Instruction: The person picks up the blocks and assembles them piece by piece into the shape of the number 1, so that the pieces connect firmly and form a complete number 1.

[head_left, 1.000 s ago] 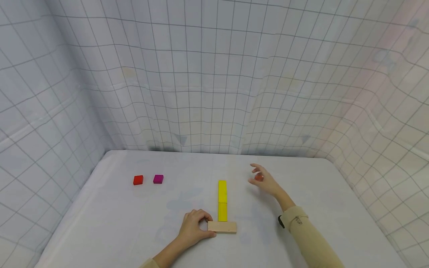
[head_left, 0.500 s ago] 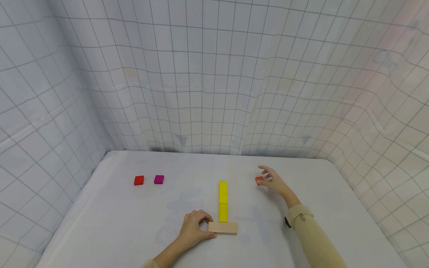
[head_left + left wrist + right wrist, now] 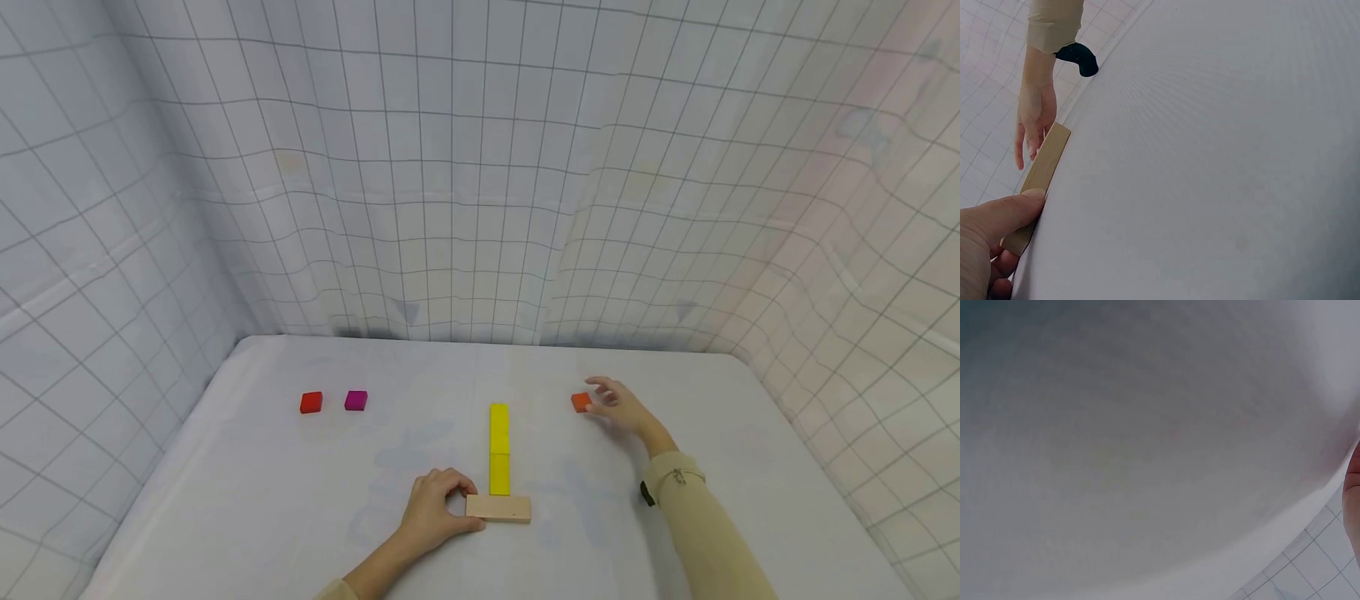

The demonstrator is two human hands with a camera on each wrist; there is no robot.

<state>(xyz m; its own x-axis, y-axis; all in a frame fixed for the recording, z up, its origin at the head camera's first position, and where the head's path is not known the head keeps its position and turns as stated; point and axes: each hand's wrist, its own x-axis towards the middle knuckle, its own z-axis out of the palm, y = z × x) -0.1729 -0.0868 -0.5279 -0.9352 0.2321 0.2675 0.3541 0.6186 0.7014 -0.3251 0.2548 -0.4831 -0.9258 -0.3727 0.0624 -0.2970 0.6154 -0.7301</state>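
Partly within left grip (image 3: 432, 512), wooden block (image 3: 501, 509)

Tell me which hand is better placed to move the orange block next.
Probably the right hand: it's beside the orange block, while the left hand, farther away, grips the plain wooden block.

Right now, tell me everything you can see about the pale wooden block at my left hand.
The pale wooden block is a plain bar, tan and straight-edged. It appears to lie flat on the white tabletop, its length running left to right across the near end of the nearer yellow block, with no clear gap between them. Your left hand pinches its left end, thumb on the near side and fingers on the far side. Its right end is free; its underside is hidden.
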